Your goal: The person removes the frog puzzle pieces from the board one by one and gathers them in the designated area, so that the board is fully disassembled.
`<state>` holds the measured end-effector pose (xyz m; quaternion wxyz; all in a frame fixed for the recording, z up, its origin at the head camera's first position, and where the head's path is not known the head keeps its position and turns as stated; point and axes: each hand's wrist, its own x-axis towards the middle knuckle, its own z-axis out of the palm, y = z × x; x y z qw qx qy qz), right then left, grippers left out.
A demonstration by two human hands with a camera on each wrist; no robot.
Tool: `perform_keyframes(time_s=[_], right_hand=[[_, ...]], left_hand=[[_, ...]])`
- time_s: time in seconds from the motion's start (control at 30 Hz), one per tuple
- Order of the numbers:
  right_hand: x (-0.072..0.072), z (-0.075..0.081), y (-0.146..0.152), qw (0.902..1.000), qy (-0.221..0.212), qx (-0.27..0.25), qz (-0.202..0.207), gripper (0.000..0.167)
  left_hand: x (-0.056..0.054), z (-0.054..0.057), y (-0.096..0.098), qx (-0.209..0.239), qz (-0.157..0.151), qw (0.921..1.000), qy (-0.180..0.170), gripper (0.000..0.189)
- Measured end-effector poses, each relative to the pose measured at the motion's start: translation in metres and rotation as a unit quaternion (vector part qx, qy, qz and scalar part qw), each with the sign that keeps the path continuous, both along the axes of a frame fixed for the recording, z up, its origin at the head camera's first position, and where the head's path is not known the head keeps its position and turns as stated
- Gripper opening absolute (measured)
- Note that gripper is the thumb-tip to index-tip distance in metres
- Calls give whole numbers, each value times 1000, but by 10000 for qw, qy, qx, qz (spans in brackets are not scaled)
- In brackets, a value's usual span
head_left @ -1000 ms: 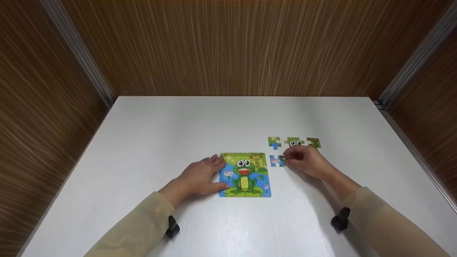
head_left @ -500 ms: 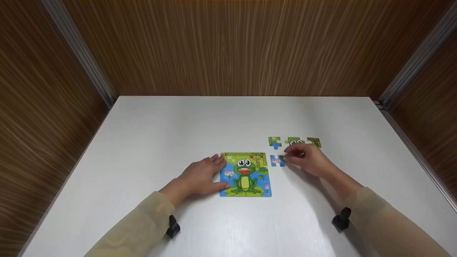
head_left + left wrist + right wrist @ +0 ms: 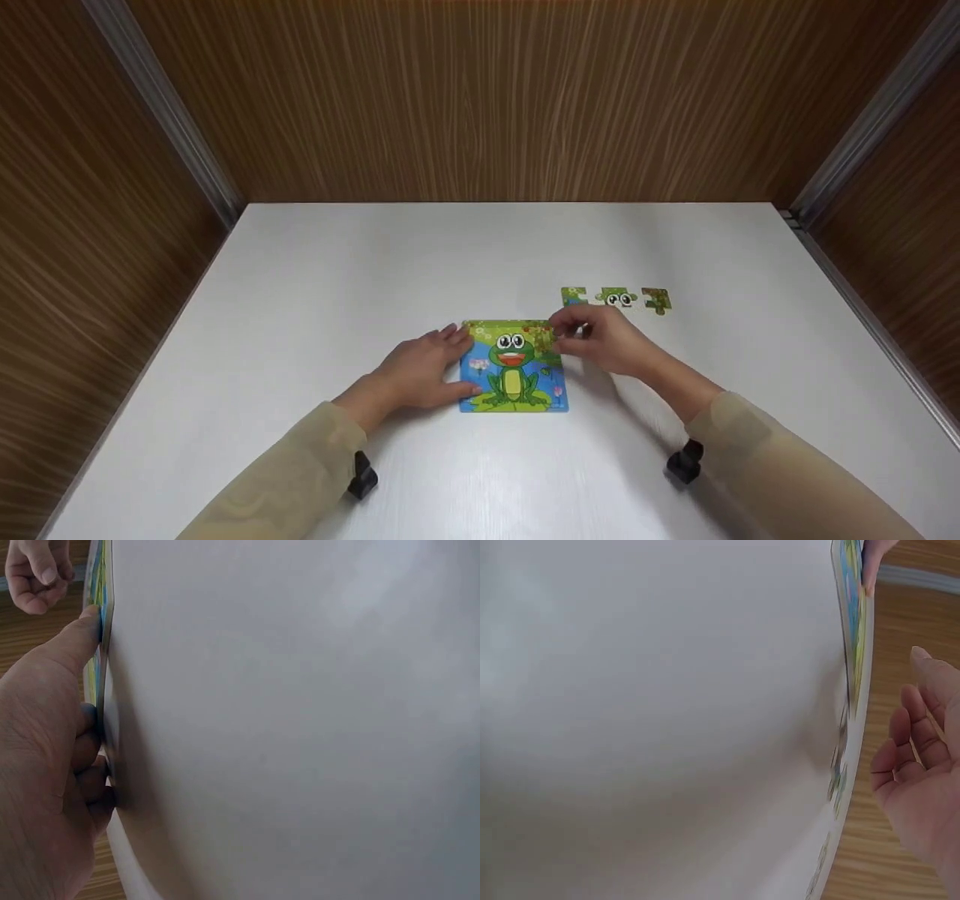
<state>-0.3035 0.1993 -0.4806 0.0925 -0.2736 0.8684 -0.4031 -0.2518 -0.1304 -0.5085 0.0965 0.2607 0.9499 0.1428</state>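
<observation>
In the head view a square frog-picture puzzle board (image 3: 513, 375) lies on the white table. My left hand (image 3: 424, 371) rests along its left side, fingers at the upper-left edge and thumb on the lower left. The left wrist view shows that thumb (image 3: 90, 619) against the board's edge. My right hand (image 3: 604, 341) hovers at the board's upper-right corner, covering the ground beside it. In the right wrist view its fingers (image 3: 904, 724) are loosely bent, apart from the thumb, with nothing between them. Loose puzzle pieces (image 3: 836, 780) lie below it.
Behind the right hand is a row of three jigsaw pieces: a green and blue one (image 3: 572, 295), partly covered, one with frog eyes (image 3: 618, 298), and a brown-green one (image 3: 657, 298). Wood-grain panels (image 3: 480, 97) stand around the back and sides of the white table (image 3: 337, 262).
My right hand has moved left, from the loose pieces to the board's upper-right corner. It now hides the lower piece seen before. My left hand and the board have stayed put.
</observation>
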Motion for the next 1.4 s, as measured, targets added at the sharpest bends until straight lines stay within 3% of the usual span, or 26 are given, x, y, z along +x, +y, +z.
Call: perform_keyframes(time_s=[0.43, 0.63, 1.4], right_hand=[[5, -12, -37, 9976, -332, 73, 608, 29], [3, -17, -39, 9962, -536, 345, 589, 32], [-1, -11, -45, 9888, -881, 808, 888, 48]], left_hand=[[0, -2, 0, 107, -32, 9999, -6, 90], [-1, -2, 1, 46, -28, 10000, 10, 91], [-1, -1, 0, 27, 13, 10000, -73, 92]])
